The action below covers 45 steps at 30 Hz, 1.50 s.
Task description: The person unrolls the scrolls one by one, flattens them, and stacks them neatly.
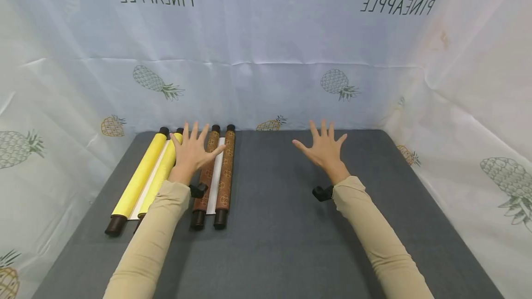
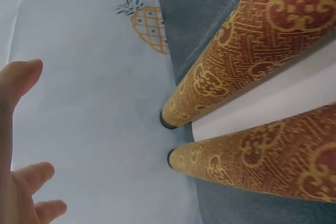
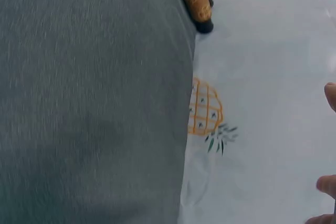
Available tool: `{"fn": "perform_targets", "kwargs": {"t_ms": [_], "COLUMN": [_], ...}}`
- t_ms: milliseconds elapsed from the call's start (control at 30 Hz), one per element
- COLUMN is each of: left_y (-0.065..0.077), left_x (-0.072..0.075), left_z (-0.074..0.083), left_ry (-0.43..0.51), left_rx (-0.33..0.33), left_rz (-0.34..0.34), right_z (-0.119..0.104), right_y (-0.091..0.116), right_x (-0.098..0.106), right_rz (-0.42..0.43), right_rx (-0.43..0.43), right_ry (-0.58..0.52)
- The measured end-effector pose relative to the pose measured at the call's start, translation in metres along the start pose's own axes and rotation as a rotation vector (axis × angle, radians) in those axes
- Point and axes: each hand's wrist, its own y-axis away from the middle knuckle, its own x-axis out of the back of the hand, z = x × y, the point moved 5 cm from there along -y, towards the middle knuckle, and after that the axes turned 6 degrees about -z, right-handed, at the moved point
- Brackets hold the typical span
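Though it shows as two parallel rolls, the brown scroll [image 1: 225, 179] reads as one piece, with a pale strip [image 1: 215, 179] between them. Gold-patterned covering; dark end knobs [image 1: 220, 219]. Location: left of the tabletop's middle, far ends at the far edge.

Handling, as judged: light; stiff along the rolls, limp and easily creased at the strip; knobs probably smooth and slippery. Best hold: both rolls together near mid-length, or by the knobs, sparing the strip.

Yellow scroll [image 1: 139, 176]: same form, slanting beside the tabletop's left edge, far ends by the far left corner; one near knob partly behind the sleeve. Handling likely the same.

Left hand [image 1: 193, 156]: fingers spread apart, nothing held, above the gap between the scrolls.

Right hand [image 1: 324, 151]: fingers likewise spread, nothing held, over the tabletop's far right part, well apart from both scrolls.

Sleeves [image 1: 145, 239]: beige, a black device at each wrist.

Tabletop [image 1: 274, 225]: dark grey.

Curtain [image 1: 257, 26]: pale, pineapple-printed, behind the far edge, lettering reversed.
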Motion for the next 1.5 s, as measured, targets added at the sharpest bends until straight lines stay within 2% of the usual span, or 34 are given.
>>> {"fn": "perform_targets", "kwargs": {"t_ms": [367,767,933,1033,1200,1500], "left_y": [0.024,0.057,0.067,0.071,0.077,0.084], "left_x": [-0.008,-0.022,-0.031,-0.037,-0.045,-0.056], "left_z": [-0.008,-0.015,-0.021,-0.025,-0.032,-0.037], "left_ry": [0.075,0.134,0.190,0.251,0.316,0.330], "left_rx": [-0.054,-0.117,-0.123,-0.123,-0.139,-0.157], "left_rz": [-0.032,0.001,-0.048,-0.102,-0.158,-0.177], "right_z": [-0.033,-0.083,-0.100,-0.110,-0.127,-0.162], "right_y": [0.010,0.033,0.043,0.048,0.057,0.074], "right_x": [-0.027,-0.049,-0.063,-0.073,-0.092,-0.122], "right_rz": [-0.001,0.057,0.049,0.023,-0.072,-0.176], "right_rx": [0.059,0.184,0.242,0.263,0.264,0.319], "right_ry": [-0.058,-0.086,-0.122,-0.153,-0.226,-0.256]}}
